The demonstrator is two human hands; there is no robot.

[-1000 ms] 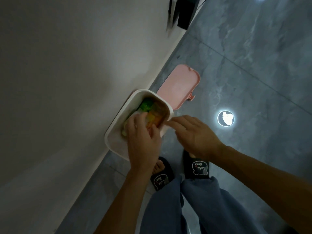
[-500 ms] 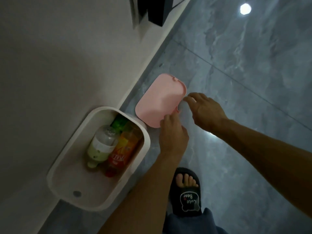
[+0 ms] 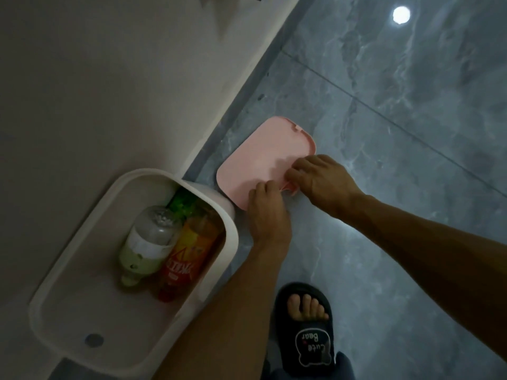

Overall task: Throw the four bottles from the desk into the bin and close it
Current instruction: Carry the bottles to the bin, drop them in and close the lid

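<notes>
The bin (image 3: 131, 270) mouth is open — bottles (image 3: 170, 242) crowd its far end, the near end is free; a wall (image 3: 109, 78) blocks its far side.

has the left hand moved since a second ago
Yes. The left hand was over the open bin among the bottles; it has moved away from the wall side onto the near edge of the pink lid on the floor.

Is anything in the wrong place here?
Yes. The pink lid lies on the floor beside the open bin, not on top. Both hands, left and right, are on it.
</notes>
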